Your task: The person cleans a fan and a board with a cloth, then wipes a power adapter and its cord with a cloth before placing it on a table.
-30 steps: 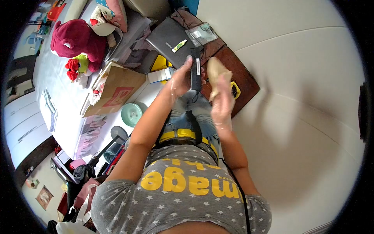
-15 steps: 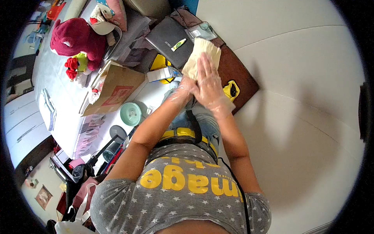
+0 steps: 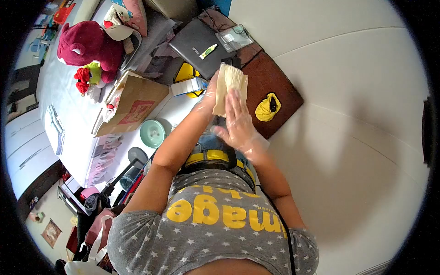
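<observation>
A flat, cream-coloured, cloth-like piece (image 3: 233, 82) with a crinkled top end is held up in front of my body; I cannot tell its exact kind. My left hand (image 3: 211, 94), in a clear plastic glove, grips it from the left and behind, its fingers mostly hidden. Against the lower front of the piece lies my right hand (image 3: 240, 126), also gloved, with fingers stretched out and the thumb apart. Behind them is a brown table (image 3: 275, 75).
On the table are a dark laptop (image 3: 195, 48) with a green-and-white tube (image 3: 208, 51) on it, and a yellow pouch (image 3: 268, 107). To the left stand a blue-and-white box (image 3: 189, 86), a cardboard box (image 3: 135, 101) and a mint-green bowl (image 3: 152, 133). A plush toy (image 3: 87, 43) sits farther left.
The cream piece has come lower and slightly left, nearer my body. My right hand has slid down along it, and my left hand has moved up its left side.
</observation>
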A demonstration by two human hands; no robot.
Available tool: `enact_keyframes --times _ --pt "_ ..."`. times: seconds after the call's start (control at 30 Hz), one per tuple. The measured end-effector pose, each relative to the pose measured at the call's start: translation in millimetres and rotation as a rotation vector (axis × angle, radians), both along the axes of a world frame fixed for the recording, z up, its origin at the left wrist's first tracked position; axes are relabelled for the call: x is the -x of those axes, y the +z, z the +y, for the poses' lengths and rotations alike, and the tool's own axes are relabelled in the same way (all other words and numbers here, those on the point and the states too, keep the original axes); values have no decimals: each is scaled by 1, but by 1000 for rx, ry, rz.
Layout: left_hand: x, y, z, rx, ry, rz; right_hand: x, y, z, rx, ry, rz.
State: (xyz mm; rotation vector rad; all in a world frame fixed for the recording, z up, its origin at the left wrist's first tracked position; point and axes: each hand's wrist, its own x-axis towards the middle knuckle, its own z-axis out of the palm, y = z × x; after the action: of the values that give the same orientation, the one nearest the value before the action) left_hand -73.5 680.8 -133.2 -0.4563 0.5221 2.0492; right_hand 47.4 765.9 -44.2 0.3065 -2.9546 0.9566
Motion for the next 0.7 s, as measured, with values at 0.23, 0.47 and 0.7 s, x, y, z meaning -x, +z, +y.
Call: enact_keyframes --times 0.23,0.47,0.7 --pt "-20 28 21 164 160 21 -5 -11 2 -38 -25 1" --pt "-31 13 30 276 309 536 60 -15 29 1 -150 174" --pt "-26 12 21 175 333 332 43 -10 17 80 -77 163"
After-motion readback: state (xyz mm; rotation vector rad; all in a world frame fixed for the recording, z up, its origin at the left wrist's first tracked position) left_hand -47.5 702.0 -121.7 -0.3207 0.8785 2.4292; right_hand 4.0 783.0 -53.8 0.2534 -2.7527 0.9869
